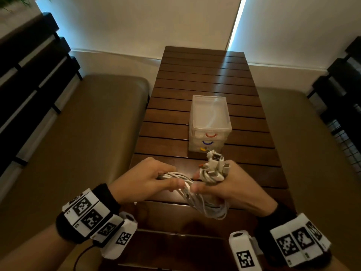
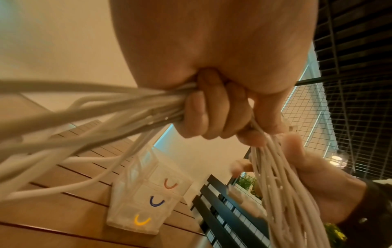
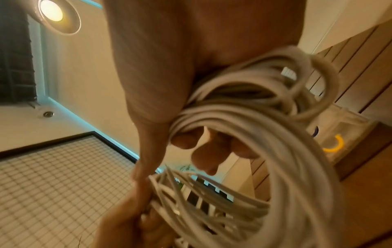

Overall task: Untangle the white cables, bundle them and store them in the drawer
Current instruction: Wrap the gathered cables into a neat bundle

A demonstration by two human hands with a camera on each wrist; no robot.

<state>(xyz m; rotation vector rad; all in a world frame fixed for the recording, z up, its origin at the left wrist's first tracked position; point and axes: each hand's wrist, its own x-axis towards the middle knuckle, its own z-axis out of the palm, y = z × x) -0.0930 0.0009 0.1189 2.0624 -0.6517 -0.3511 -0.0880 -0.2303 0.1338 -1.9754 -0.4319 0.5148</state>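
Both hands hold one bundle of white cables [image 1: 203, 198] above the near end of the wooden table [image 1: 205, 75]. My left hand [image 1: 154, 178] grips the cable strands [image 2: 118, 107] with curled fingers. My right hand [image 1: 224, 184] grips the looped coil [image 3: 265, 134], and the plugs [image 1: 214, 163] stick up out of its fist. A loop hangs below the two hands. The clear drawer unit [image 1: 210, 122] stands just beyond the hands, its drawers pushed in, with red, blue and yellow handles [image 2: 142, 220] on the front.
Padded benches [image 1: 93, 124] run along both sides of the table, with dark slatted backs [image 1: 29, 75] behind them. A pale wall closes off the far end. A wire grid panel [image 3: 53, 176] shows to the right.
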